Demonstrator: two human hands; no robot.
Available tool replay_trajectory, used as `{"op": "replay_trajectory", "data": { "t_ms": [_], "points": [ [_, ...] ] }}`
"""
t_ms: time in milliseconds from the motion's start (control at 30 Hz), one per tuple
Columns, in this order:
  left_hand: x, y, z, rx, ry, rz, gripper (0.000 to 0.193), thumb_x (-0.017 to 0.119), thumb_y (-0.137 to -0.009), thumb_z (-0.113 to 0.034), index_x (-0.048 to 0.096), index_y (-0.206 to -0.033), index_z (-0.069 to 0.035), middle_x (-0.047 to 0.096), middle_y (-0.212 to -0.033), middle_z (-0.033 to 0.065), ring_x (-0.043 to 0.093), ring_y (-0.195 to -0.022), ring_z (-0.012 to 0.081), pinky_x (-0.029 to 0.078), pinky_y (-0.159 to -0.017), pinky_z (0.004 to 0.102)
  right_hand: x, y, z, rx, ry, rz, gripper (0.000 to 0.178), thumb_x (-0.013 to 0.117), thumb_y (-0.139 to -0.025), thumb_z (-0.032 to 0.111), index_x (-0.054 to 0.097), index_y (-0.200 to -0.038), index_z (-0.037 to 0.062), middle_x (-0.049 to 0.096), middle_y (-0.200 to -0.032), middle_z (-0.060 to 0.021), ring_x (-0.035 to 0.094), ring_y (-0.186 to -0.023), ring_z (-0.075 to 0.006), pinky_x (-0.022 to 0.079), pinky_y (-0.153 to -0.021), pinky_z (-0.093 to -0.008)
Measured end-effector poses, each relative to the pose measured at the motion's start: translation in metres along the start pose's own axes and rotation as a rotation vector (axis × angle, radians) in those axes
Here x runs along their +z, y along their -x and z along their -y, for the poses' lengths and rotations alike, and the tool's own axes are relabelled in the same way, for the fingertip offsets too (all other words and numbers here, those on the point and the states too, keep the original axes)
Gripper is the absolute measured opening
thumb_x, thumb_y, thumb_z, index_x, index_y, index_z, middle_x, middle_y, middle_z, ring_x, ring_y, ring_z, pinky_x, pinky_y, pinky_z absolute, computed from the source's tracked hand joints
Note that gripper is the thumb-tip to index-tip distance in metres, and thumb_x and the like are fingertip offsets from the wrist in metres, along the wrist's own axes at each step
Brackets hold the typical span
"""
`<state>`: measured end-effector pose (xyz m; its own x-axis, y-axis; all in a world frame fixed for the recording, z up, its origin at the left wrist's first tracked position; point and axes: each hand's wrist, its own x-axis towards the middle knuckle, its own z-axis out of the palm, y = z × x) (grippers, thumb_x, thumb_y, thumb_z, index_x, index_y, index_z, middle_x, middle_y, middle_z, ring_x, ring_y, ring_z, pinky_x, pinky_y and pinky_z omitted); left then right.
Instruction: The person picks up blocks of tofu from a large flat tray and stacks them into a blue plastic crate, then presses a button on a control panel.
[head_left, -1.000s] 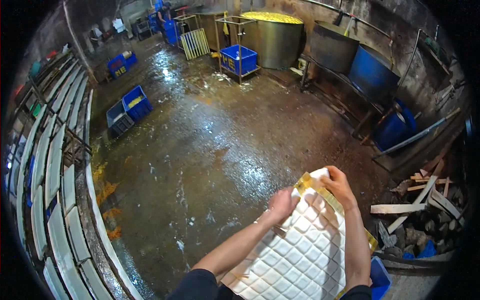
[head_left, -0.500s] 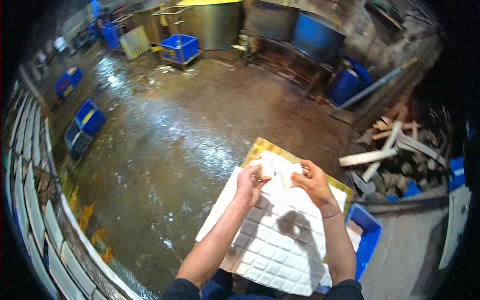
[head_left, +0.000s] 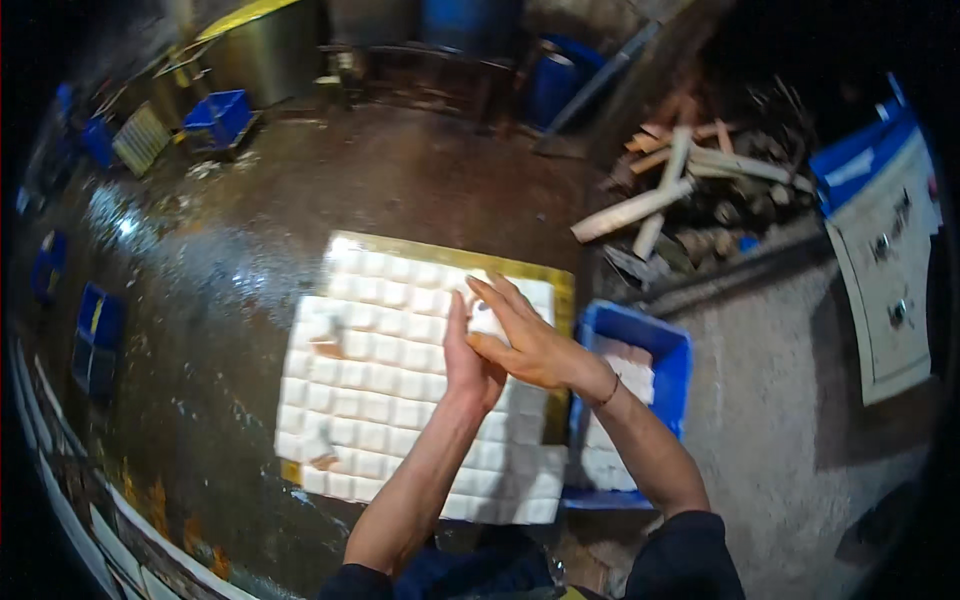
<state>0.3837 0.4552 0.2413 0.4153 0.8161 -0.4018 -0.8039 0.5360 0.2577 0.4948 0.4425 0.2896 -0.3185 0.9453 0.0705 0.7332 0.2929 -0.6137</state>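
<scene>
My hands are brought together over a sheet of cut white tofu, with a white tofu block (head_left: 487, 321) between them. My left hand (head_left: 470, 362) supports it from the left side, thumb and palm against it. From the right, the fingers of my right hand (head_left: 532, 343) curl over it and hide much of it; whether a second block is in there I cannot tell. Beneath lies the tofu sheet (head_left: 380, 375), scored into rows of squares on a yellow board (head_left: 563, 300). Two spots on its left side show gaps with brownish edges.
A blue crate (head_left: 680, 400) holding white blocks stands right of the board. Split firewood (head_left: 650, 205) is heaped beyond it. A pale cabinet-like panel (head_left: 880, 270) stands far right. Wet floor (head_left: 200, 400) stretches left, with another blue crate (head_left: 97, 330) on it.
Half a second ago my hands were apart, each with a white piece; now they are together around a block. The view has swung right, bringing more of the blue crate in.
</scene>
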Motion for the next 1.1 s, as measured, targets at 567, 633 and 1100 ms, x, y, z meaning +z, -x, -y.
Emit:
{"op": "replay_trajectory", "data": {
  "t_ms": [567, 633, 1100],
  "points": [
    [-0.046, 0.084, 0.141, 0.298, -1.037, -0.109, 0.033, 0.05, -0.098, -0.016, 0.051, -0.128, -0.002, 0.058, -0.122, 0.0125, 0.061, -0.105, 0.0222, 0.05, -0.088, 0.0348, 0.033, 0.368, -0.389, 1.016, -0.163, -0.194, 0.039, 0.079, -0.069, 0.019, 0.068, -0.101, 0.001, 0.069, -0.093, -0.0141, 0.067, -0.08, -0.0257, 0.054, -0.073, -0.0344],
    [-0.067, 0.113, 0.124, 0.384, -1.099, -0.257, 0.032, 0.051, -0.097, -0.016, 0.051, -0.125, 0.0, 0.058, -0.118, 0.0131, 0.062, -0.1, 0.0239, 0.051, -0.084, 0.0343, 0.052, 0.373, -0.395, 0.975, 0.093, -0.137, 0.042, 0.079, -0.066, 0.022, 0.069, -0.1, 0.0006, 0.069, -0.092, -0.0179, 0.068, -0.08, -0.0315, 0.055, -0.075, -0.0373],
    [-0.108, 0.231, 0.061, 0.74, -1.295, -0.705, 0.03, 0.052, -0.099, -0.022, 0.053, -0.12, -0.002, 0.059, -0.106, 0.0091, 0.061, -0.09, 0.0189, 0.051, -0.081, 0.0325, 0.085, 0.345, -0.438, 0.534, 0.36, 0.913, 0.035, 0.039, -0.089, 0.016, 0.067, -0.103, 0.0015, 0.062, -0.114, -0.0267, 0.06, -0.106, -0.0397, 0.048, -0.092, -0.0455]
  ]
}}
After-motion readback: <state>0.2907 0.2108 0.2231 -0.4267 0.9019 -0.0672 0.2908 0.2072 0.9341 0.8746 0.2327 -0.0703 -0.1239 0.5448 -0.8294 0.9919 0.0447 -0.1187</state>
